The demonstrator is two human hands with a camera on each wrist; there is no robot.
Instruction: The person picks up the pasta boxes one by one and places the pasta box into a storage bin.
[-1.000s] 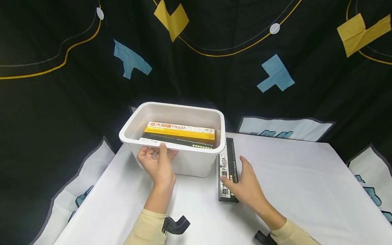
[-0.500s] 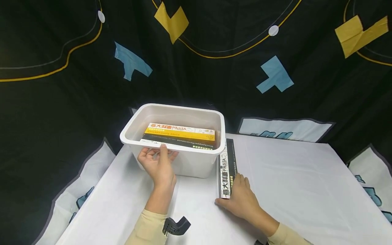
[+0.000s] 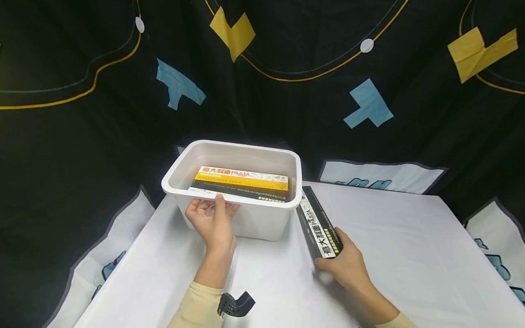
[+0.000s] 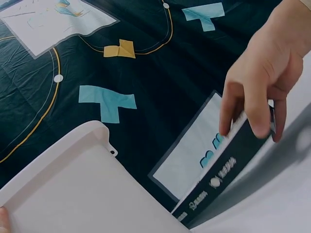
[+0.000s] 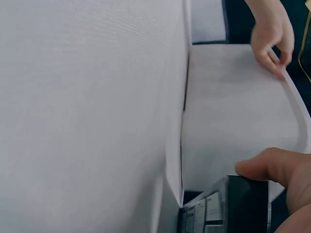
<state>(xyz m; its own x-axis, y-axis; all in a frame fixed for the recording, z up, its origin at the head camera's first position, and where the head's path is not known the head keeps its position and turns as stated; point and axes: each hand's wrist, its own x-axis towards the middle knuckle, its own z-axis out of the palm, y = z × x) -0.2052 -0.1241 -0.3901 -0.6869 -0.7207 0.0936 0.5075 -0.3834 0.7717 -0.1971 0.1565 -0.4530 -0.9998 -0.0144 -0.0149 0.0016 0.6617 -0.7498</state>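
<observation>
A white plastic tub [image 3: 258, 223] stands on the table in the head view. My left hand [image 3: 213, 225] pinches its front rim, thumb over the lip and fingers beneath. Inside lie pasta boxes, one yellow and white [image 3: 246, 178], one black [image 3: 235, 189] in front of it. To the tub's right, my right hand [image 3: 342, 262] grips the near end of another black-and-white pasta box [image 3: 316, 225]. In the left wrist view this box [image 4: 214, 179] slants, its held end raised off the table. The right wrist view shows the thumb [image 5: 267, 162] against the box's end.
A white cloth covers the table [image 3: 393, 228]. Behind it hangs a black curtain [image 3: 279, 114] with yellow and blue patches. A black wrist device [image 3: 236, 304] sits on the left sleeve.
My right hand has closed on the loose pasta box. It has raised the near end and swung it to the right. The left hand has stayed on the tub's rim.
</observation>
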